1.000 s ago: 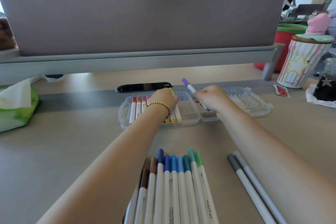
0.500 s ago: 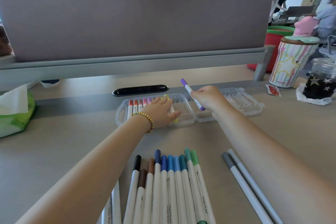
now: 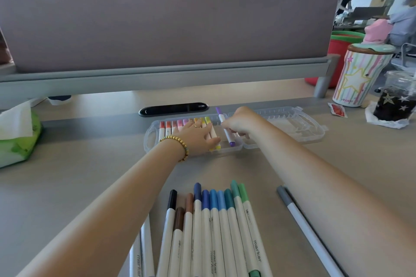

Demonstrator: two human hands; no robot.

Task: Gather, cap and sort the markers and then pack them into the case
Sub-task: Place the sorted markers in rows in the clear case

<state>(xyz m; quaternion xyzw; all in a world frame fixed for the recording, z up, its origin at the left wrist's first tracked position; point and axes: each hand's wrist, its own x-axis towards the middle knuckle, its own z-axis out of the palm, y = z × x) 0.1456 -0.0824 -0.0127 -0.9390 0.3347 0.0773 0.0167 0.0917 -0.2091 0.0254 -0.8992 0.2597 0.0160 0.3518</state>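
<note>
While flat left hand (image 3: 198, 136) steadying, right hand (image 3: 239, 125) on purple marker (image 3: 226, 129).

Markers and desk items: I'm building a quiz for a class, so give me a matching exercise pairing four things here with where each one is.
Things:
1. purple marker
2. grey marker
3. blue and green markers
4. tissue pack

Places:
A. far left of the desk
B. near edge, between the two forearms
C. gripped by the right hand over the clear case
D. on the desk beside the right forearm

Pairs: 1-C, 2-D, 3-B, 4-A
</note>
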